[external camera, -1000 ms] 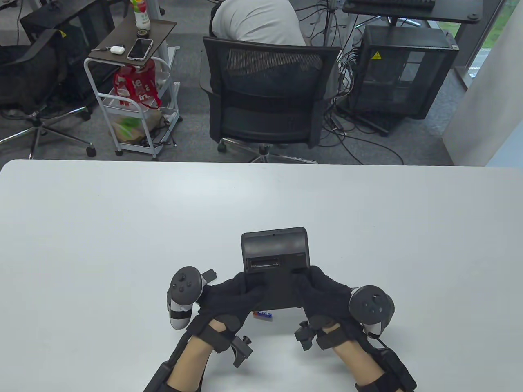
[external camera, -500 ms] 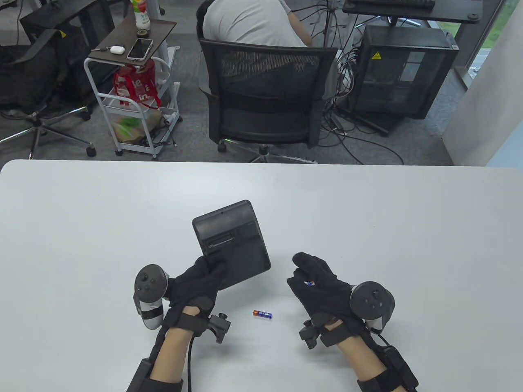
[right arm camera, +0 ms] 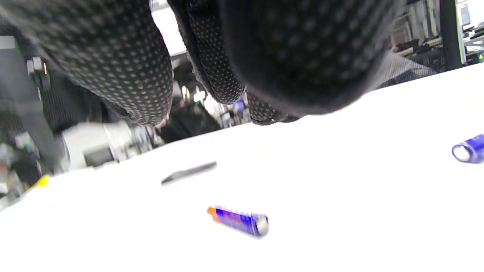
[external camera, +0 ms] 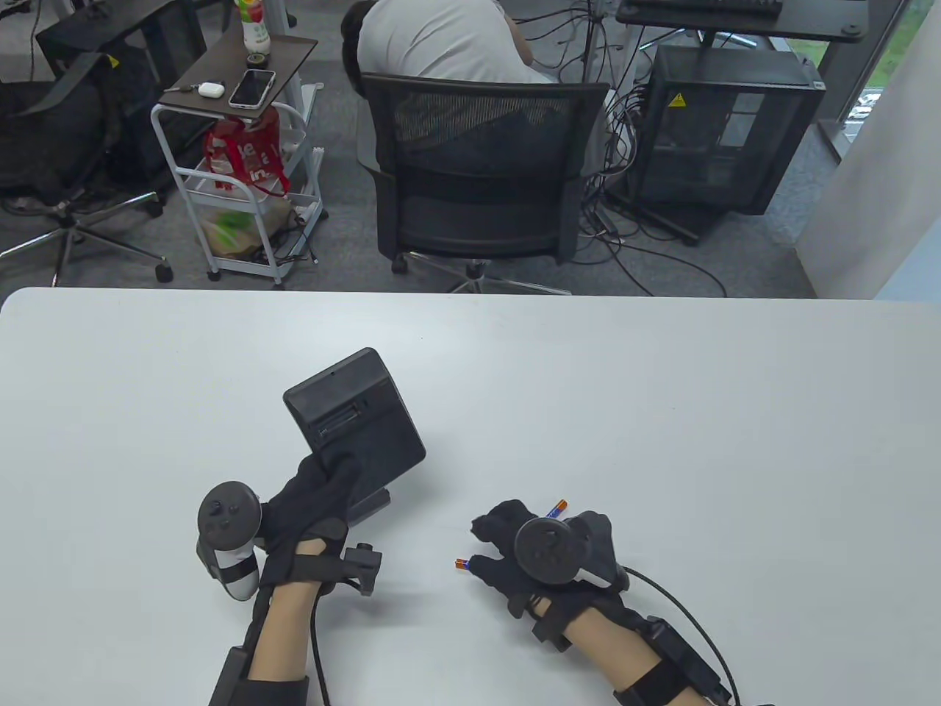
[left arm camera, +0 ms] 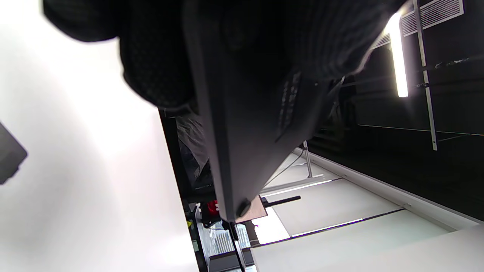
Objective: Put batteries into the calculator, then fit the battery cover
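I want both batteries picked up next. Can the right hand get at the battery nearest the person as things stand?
Probably yes. The right hand hovers just over that battery, which lies loose on the table with nothing seen between them. A second battery lies just beyond.

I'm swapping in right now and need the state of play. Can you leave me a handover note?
Left hand holds the calculator tilted up, back side showing, battery bay open and apparently empty.
Right hand hovers low over the table, holding nothing that shows.
Two batteries lie loose: one by its fingers, another beyond it.
Battery cover lies on the table.
Left: both batteries, then the cover.
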Action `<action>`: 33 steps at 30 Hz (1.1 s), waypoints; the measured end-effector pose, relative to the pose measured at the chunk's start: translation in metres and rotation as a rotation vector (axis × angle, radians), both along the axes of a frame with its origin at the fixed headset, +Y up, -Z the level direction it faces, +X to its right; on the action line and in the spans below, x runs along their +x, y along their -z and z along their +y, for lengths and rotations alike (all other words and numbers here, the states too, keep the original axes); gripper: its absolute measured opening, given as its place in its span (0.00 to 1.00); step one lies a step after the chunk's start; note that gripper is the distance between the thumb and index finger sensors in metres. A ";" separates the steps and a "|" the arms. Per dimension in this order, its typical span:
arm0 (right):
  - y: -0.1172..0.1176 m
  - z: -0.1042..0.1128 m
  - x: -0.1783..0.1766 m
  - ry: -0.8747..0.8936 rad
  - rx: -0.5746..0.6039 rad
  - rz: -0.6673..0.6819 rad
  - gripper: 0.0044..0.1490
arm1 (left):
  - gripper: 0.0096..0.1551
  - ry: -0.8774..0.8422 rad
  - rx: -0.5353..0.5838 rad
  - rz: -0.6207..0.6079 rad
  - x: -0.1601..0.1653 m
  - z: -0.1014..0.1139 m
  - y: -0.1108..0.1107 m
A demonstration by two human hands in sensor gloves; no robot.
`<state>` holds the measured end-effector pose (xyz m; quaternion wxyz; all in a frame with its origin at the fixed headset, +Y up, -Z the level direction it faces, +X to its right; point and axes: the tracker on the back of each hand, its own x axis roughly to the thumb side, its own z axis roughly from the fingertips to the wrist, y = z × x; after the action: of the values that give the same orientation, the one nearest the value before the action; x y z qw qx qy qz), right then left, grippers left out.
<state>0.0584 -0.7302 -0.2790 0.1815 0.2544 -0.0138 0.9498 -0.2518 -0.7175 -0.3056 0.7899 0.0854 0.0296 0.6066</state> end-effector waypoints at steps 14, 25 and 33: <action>0.005 -0.026 -0.054 -0.358 0.034 0.060 0.34 | 0.33 0.091 0.006 0.032 -0.004 0.001 0.000; 0.003 -0.024 -0.058 -0.390 0.067 0.096 0.30 | 0.33 0.086 0.009 0.029 -0.004 0.001 0.000; -0.002 0.016 -0.025 -0.030 0.074 0.068 0.30 | 0.33 0.072 0.006 0.008 -0.002 0.000 0.000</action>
<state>0.0334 -0.7141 -0.2765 0.1583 0.2931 -0.0390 0.9421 -0.2535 -0.7171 -0.3059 0.8109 0.0912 0.0280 0.5773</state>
